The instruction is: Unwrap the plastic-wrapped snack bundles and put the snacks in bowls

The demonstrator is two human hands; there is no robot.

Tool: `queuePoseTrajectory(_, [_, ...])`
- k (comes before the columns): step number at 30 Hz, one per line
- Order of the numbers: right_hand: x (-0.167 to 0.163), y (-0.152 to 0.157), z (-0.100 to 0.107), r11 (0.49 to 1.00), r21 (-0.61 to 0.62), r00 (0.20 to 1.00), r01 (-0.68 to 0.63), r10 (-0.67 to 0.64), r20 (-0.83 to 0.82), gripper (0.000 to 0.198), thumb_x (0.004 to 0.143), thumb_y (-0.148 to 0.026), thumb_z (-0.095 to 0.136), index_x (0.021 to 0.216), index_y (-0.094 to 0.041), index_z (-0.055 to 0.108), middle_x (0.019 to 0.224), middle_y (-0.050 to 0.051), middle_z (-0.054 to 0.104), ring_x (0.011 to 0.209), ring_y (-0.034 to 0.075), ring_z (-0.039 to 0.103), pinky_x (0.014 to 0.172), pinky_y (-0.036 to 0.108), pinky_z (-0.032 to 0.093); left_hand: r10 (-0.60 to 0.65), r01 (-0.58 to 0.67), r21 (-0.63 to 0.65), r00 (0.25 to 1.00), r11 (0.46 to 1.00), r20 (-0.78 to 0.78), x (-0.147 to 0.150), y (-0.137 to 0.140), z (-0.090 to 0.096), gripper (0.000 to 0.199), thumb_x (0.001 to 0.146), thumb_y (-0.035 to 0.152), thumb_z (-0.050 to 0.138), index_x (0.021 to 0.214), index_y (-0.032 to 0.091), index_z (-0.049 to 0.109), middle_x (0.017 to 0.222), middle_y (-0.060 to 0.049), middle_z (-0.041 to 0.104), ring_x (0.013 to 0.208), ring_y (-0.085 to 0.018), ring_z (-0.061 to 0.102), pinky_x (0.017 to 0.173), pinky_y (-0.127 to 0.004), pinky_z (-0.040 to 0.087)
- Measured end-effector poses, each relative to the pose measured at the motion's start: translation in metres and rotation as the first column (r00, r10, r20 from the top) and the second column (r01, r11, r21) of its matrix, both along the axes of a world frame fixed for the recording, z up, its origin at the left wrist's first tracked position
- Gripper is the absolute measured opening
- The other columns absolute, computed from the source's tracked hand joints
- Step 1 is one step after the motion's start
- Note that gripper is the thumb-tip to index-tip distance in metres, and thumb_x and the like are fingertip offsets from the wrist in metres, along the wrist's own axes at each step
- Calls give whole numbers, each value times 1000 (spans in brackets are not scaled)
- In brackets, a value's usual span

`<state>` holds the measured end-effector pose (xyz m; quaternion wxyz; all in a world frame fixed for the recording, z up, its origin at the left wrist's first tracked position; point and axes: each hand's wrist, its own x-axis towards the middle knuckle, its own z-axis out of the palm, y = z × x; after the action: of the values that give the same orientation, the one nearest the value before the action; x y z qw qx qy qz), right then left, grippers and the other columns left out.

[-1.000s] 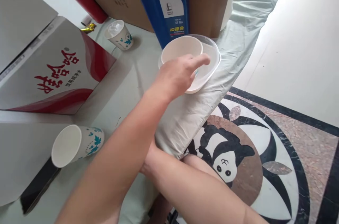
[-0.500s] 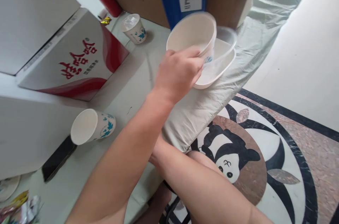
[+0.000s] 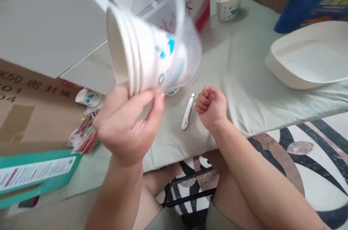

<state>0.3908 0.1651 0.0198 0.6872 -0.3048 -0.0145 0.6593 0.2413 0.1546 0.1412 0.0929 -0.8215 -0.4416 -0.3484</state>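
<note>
Seemingly this is a carrying step: your left hand pinches the stacked paper cups above the surface, right hand curled tight, nothing visible inside, and the next move calls for steadiness.

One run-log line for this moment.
left hand: grips stacked paper cups | right hand: fisted beside box cutter | white tray: on cloth

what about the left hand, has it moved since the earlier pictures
Yes: judged against the white tray, the left hand has moved left, from its rim to well clear of it, holding paper cups.
</note>
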Motion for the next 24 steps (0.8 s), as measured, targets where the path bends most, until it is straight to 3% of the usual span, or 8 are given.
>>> queuePoseTrajectory(2, [-6,-3,-1,1000,15,999,-16,15,48,24,78,-31,49,60,-22,35,48,-10,17,43,7,12,39,21,13,53,-40,176,996,984,-67,-48,-18,-15,11,84,21,71,87,30,74,74,-2,65,70,-19,61,66,-35,49])
queuePoseTrajectory(5, [-19,-8,-4,997,50,989,-59,51,142,25,76,-33,53,61,-23,36,49,-9,19,42,7,13,39,21,13,140,-119,170,983,978,-119,-91,-33,-38,13,84,14,69,83,26,75,67,0,63,64,-17,60,63,-33,45])
queuePoseTrajectory(9, [-37,-10,-9,993,77,968,-90,69,240,27,74,-34,57,61,-22,37,49,-9,19,42,7,15,39,21,15,219,-216,36,960,976,-173,-111,-28,-62,17,88,16,62,80,23,75,69,-1,66,68,-17,63,67,-32,44])
queuePoseTrajectory(14, [-43,-11,-9,993,64,952,-103,80,296,24,70,-33,59,58,-21,41,48,-9,22,41,6,17,39,21,15,201,-210,-30,964,977,-175,-115,-17,-78,19,89,13,61,80,22,75,71,-1,66,69,-16,64,68,-31,43])
queuePoseTrajectory(18, [-38,-10,-8,996,46,949,-82,64,309,24,67,-33,60,56,-21,42,47,-9,23,41,6,19,40,21,16,192,-180,107,975,978,-112,-107,-19,-69,18,89,13,62,81,22,75,68,-1,64,67,-16,62,67,-31,45])
queuePoseTrajectory(22, [-35,-6,-5,996,51,957,-71,54,284,24,68,-35,58,59,-22,40,48,-10,22,42,7,17,40,22,16,127,-108,177,987,978,-103,-75,-16,-33,17,89,15,63,84,24,75,64,0,59,64,-16,58,65,-32,48])
queuePoseTrajectory(24, [-36,-4,-4,996,58,968,-64,48,247,26,68,-34,58,58,-23,37,48,-10,20,42,6,15,40,22,15,34,-9,191,991,982,-128,-46,-8,-14,16,90,16,61,85,25,75,66,0,57,64,-16,57,65,-32,48])
